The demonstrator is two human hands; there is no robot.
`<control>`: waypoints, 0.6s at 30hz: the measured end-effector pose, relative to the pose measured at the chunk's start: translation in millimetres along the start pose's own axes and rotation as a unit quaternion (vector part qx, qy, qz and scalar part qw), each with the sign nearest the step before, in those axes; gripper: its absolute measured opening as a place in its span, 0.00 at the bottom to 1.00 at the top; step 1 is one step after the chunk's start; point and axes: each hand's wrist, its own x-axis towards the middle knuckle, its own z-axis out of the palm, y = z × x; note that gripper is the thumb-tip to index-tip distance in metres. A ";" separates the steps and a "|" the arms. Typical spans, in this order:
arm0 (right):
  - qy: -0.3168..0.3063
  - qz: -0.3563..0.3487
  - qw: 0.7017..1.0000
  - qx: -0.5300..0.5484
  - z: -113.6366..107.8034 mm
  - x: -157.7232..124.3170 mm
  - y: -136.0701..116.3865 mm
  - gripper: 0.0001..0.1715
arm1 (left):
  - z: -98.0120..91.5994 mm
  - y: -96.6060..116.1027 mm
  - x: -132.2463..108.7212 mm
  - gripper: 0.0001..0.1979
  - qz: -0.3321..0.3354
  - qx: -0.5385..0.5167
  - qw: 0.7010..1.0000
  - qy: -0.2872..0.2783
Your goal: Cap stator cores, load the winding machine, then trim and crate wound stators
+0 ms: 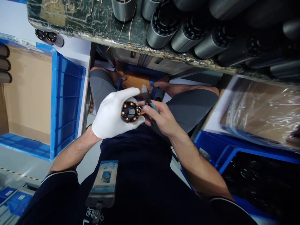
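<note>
In a white glove, my left hand [112, 114] wraps round a motor stator [130, 112]. The stator's open end faces up, showing a ring of copper windings and a dark core. My bare right hand [161, 115] is closed on a pair of cutting pliers [150, 101] with teal handles. The pliers' grey head points away from me, just above the stator's right side. A thin wire end shows between the stator and my right fingertips; whether the fingers pinch it, I cannot make out.
Several metal stator cylinders [161, 31] stand along the worn green bench edge [93, 39]. Loose copper wires hang over it. On the left is a blue crate [67, 93] lined with cardboard. Plastic-wrapped cardboard [264, 112] and a blue bin [231, 156] of dark parts are at right.
</note>
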 end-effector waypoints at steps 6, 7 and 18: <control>-0.029 0.056 0.992 0.113 -1.3 -4.6 -2.2 0.29 | -27.5 26.7 4.4 0.35 0.050 -0.005 0.994 -0.096; 0.004 0.032 0.994 0.107 -4.2 -6.9 -1.6 0.32 | -37.1 31.5 1.7 0.37 0.019 0.004 0.997 -0.076; 0.016 -0.258 0.962 -0.092 5.6 -31.7 -25.2 0.35 | -4.6 16.9 25.1 0.19 -0.250 -0.569 0.708 -0.335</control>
